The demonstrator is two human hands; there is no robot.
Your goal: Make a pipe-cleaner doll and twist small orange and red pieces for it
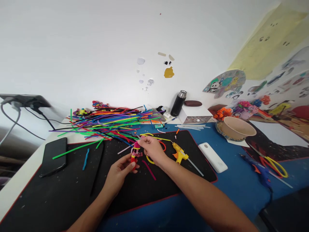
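— A small red-and-pink figure of twisted fuzzy craft stems point(135, 153) stands upright over the middle of the black desk mat point(72, 187), caught between both hands. Who grips it where?

— The left hand point(119, 172) closes around its red base from seven o'clock; the right hand point(152, 150) pinches its pink top from three o'clock, fingers shut on it.

— And around them?

— A yellow hot-glue gun point(179, 153) lies on the mat just beside the right hand at three o'clock. A loose magenta stem point(149, 169) rests at five o'clock of the figure. The heap of long multicoloured craft stems point(108, 124) spreads at eleven o'clock, a black smartphone point(53, 156) lies far off at nine o'clock, and a white rectangular power bank point(212, 157) sits beyond the glue gun on the blue table point(236, 187).
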